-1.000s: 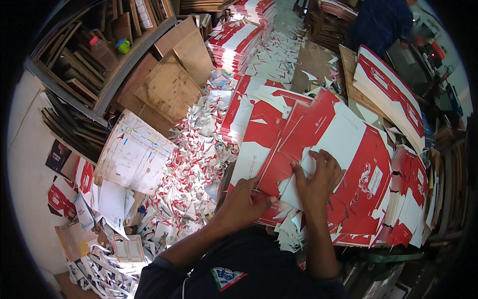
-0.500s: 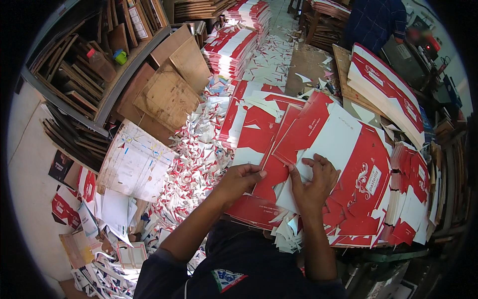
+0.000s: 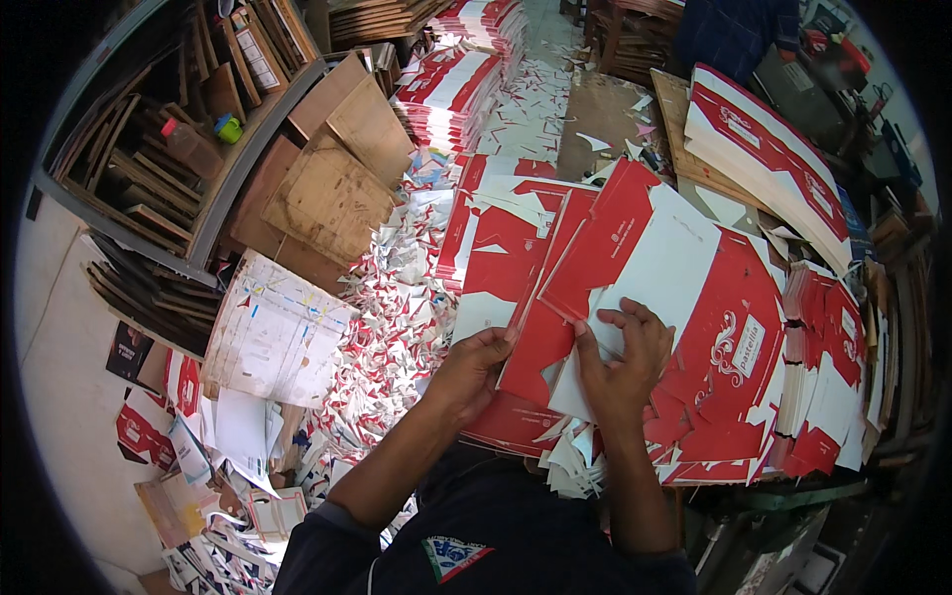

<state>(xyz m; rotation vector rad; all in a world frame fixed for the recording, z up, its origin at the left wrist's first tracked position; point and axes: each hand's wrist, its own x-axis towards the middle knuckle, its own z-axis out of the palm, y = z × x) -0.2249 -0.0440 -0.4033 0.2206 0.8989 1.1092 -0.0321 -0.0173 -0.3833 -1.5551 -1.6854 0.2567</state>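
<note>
Across the work surface lie stacked die-cut cardboard sheets (image 3: 662, 248), printed in red and white. My left hand (image 3: 472, 377) is closed at the left edge of a red cardboard sheet (image 3: 540, 342), its thumb and fingers pinching that edge. Over the same layers rests my right hand (image 3: 625, 352), open, with the thumb apart and the other fingers bent above the white part. Its thumb tip touches the red sheet's right side. Small cut-off scraps (image 3: 573, 458) hang at the near edge, below the right hand. What lies under the top sheets is hidden.
Paper scraps (image 3: 382, 327) heap up on the floor at the left. Wooden boards (image 3: 332, 193) lean against a shelf (image 3: 213, 213) holding more boards. Tall cardboard stacks (image 3: 451, 94) stand behind, others (image 3: 764, 164) at right. Another person (image 3: 734, 40) is at the far right.
My left hand has drawn slightly left with its fingers closer together on the sheet edge. The right hand stays almost in place. The whole view has shifted a little.
</note>
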